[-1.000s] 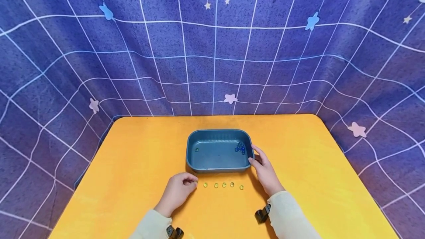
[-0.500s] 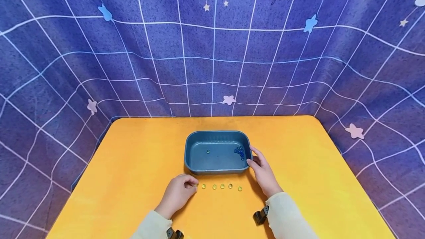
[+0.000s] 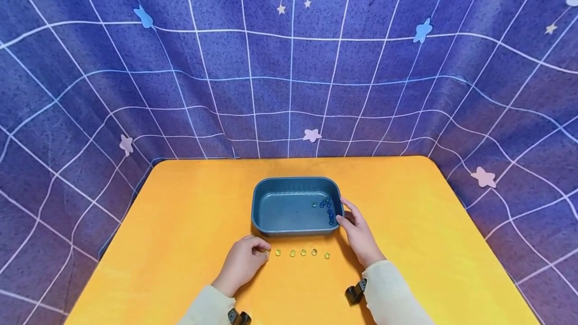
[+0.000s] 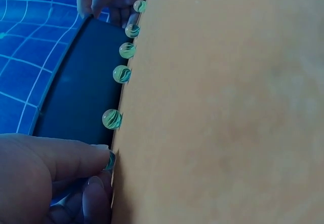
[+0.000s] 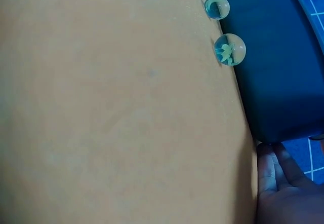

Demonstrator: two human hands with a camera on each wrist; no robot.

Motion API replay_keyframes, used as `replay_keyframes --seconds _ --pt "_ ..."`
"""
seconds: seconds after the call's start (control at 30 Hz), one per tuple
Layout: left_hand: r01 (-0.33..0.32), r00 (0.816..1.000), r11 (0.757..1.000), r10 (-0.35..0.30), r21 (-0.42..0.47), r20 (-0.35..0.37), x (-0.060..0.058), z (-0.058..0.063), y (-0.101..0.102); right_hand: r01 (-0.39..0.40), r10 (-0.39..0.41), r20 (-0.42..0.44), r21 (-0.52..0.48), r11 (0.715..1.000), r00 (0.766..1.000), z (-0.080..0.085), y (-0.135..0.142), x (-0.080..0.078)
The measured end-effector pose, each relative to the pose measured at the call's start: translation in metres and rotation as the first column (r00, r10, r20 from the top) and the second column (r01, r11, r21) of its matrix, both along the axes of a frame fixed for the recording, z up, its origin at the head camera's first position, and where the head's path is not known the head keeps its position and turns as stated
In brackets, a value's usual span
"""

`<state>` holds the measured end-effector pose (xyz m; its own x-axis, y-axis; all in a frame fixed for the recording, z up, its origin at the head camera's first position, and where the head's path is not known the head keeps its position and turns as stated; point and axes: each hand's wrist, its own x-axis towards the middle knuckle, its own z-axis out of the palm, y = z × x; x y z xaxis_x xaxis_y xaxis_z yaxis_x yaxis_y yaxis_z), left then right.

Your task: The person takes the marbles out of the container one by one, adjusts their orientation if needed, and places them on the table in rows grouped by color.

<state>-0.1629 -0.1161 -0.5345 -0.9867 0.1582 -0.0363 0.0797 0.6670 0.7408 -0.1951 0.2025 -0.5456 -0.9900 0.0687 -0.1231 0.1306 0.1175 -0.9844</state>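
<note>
My left hand rests low over the table near the box's front left corner. Its thumb and index finger pinch a clear marble, mostly hidden by the fingertips in the head view. To its right, several clear yellow-green swirled marbles lie in a row before a dark blue rectangular box. My right hand holds the box's right end, the thumb at the rim and the other fingers along the outer wall. Inside, several dark blue marbles lie against the right wall, with one paler marble beside them.
A yellow-orange table carries everything. Behind it and at both sides hangs a purple-blue curtain with white grid lines and stars. Black wrist cameras are strapped at both sleeves, the right one close above the tabletop.
The paler marble has rolled from the left of the box to the blue ones, which have spread along the right wall. My left fingers have closed on the leftmost marble in the row.
</note>
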Motion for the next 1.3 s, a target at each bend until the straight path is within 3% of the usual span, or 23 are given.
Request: replay_keyframes --seconds 0.53,0.83,0.93,1.1,1.3 --pt "-0.001 1.000 1.000 0.001 0.013 0.002 0.000 -0.003 -0.002 -0.015 0.015 0.003 -0.013 1.000 1.000 0.006 0.000 0.003" --pt "-0.005 1.000 0.996 0.007 0.087 -0.022 0.001 -0.001 -0.005 -0.006 0.006 0.001 -0.006 1.000 1.000 0.005 -0.001 0.002" --pt "0.001 1.000 0.993 0.002 0.115 -0.026 0.001 0.008 -0.006 -0.007 0.007 0.002 -0.007 1.000 1.000 0.003 -0.001 0.002" --pt "0.075 0.996 0.979 -0.066 0.190 -0.052 -0.003 0.033 0.002 -0.008 0.008 0.014 -0.012 1.000 1.000 0.002 0.000 0.001" --pt "0.169 0.981 0.961 -0.143 0.218 -0.133 -0.020 0.063 0.028 -0.015 0.015 0.011 -0.015 1.000 1.000 0.001 0.002 0.000"
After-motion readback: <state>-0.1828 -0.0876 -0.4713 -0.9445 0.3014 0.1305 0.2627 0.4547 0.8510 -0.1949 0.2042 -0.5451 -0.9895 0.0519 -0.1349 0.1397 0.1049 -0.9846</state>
